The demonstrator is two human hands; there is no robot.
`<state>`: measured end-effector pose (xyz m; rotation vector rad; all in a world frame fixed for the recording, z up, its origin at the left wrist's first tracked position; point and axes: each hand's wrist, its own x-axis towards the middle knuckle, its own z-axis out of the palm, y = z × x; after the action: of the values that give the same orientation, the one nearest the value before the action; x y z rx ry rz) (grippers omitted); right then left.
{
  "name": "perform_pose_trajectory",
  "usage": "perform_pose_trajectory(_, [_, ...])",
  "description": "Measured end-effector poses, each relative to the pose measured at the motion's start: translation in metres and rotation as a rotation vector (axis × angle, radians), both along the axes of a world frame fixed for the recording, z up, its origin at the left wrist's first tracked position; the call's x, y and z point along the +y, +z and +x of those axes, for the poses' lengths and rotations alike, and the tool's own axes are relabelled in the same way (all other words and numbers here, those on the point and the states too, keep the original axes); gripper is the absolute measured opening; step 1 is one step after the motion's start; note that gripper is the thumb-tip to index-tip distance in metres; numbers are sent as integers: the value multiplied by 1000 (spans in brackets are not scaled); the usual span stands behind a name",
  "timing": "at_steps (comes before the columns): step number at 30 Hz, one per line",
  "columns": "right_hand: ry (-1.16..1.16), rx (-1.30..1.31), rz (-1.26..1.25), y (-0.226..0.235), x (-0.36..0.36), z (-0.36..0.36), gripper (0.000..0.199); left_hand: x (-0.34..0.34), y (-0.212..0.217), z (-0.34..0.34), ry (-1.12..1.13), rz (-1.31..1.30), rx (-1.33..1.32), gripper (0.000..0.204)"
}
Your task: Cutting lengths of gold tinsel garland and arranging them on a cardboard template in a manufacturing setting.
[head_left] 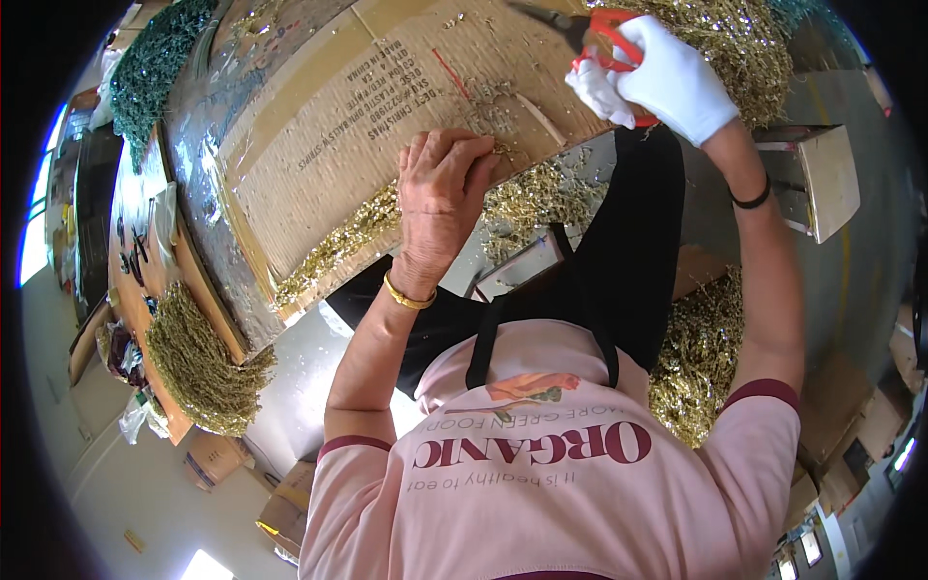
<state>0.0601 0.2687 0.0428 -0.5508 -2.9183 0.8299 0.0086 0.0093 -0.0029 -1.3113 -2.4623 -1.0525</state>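
My right hand, in a white glove, grips red-handled scissors above the far right of the cardboard. Their dark blades point to the far left and look slightly blurred. My left hand is bare, its fingers curled together at the near edge of the flattened cardboard. What those fingers hold, if anything, is hidden. Small gold clippings and a thin red strip lie on the cardboard just beyond it. A band of gold glittery scraps runs along the near edge, left of my hand.
A large gold tinsel bundle lies far right, and a green one far left. Another gold bundle rests on a wooden board at the left. More gold sprigs sit low beside my right side. A stool stands at the right.
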Motion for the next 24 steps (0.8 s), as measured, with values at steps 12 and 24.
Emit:
perform_pose_trajectory(12, [-161,142,-1819,-36,-64,88,37,6,-3,4,24,21,28,16])
perform_pose_trajectory(24, [-73,50,-1141,-66,-131,124,44,-3,14,4,30,261,-471,16])
